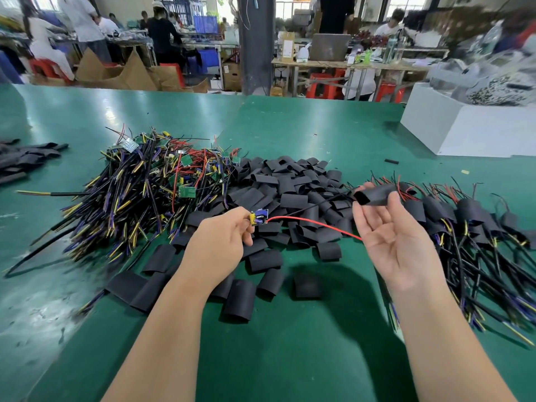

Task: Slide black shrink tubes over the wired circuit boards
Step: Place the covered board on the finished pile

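Left hand (223,242) pinches board (259,217); right hand (388,239) holds tube (375,194).

Circuit board (259,217), centre: near end was hidden under the left hand's (222,242) fingertips; its parts were too small to tell.
Red wire (290,217): far end was lost behind the right hand (397,242).
Tube (377,194), pinched by that hand: inside was dark.
Wire pile (139,192), centre left: lower layers were buried.
Flat black sleeves (20,161): were cut by the left edge.
Sleeved bundle (478,227): was blurred at lower right and cut by the right edge.
White box (452,132), upper right: contents were blurred.
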A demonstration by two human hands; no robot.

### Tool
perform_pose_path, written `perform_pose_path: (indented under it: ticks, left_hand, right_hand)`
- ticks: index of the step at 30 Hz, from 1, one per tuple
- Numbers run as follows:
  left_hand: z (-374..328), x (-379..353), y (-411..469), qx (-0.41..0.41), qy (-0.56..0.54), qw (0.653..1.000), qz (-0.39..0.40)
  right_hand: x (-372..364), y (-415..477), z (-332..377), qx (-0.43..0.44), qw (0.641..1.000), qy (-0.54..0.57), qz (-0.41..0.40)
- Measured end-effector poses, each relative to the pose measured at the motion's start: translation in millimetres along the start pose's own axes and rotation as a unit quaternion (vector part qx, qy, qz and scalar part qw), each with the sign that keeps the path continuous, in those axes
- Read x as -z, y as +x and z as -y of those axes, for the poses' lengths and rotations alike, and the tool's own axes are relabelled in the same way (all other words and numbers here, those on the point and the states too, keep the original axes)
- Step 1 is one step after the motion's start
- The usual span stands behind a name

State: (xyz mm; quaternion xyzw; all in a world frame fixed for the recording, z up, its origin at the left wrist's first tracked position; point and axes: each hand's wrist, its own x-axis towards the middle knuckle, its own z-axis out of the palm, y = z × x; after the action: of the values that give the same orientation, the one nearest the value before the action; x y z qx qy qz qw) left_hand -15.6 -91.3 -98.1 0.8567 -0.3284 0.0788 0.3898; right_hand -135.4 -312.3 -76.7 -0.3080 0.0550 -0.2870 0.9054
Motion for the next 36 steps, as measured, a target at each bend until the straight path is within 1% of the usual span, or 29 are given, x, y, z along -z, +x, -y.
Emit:
perform_pose_path:
  ticks: [3,5,10,12,15,18,23,26,30,33,36]
  left_hand:
    - [0,0,0,0.004,0.002,1.000,0.009]
    - [0,-1,-1,0.005,0.004,1.000,0.016]
    - [0,-1,0,0.012,0.013,1.000,0.019]
    - [0,-1,0,0.022,0.014,1.000,0.015]
    - [0,-1,0,0.043,-0.003,0.999,0.014]
    - [0,-1,2,0.069,-0.015,0.997,0.023]
    - [0,0,2,0.086,-0.011,0.996,0.027]
    - [-1,0,2,0.088,-0.001,0.996,0.028]
    - [-1,0,0,0.082,0.016,0.996,0.021]
    - [-3,-1,0,0.070,0.004,0.997,0.009]
    - [-11,-6,-2,0.030,-0.025,0.998,0.040]
  right_hand:
    - [-10,-2,-5,0.000,0.999,0.041,-0.021]
    - [-16,-5,-6,-0.006,0.999,0.047,-0.015]
    - [-16,-13,-1,-0.042,0.995,0.028,0.083]
    - [-13,-14,0,-0.049,0.992,0.007,0.116]
    - [-11,-13,0,-0.064,0.984,0.007,0.166]
    - [-8,-11,0,-0.075,0.980,-0.002,0.186]
    - [-10,-13,-2,-0.058,0.981,-0.020,0.182]
    - [-13,-14,-4,-0.056,0.984,-0.019,0.165]
    - [-14,-14,-6,-0.062,0.991,-0.014,0.117]
    - [-13,-13,-10,-0.050,0.996,-0.044,0.061]
    - [-12,-10,-17,-0.053,0.997,-0.051,0.003]
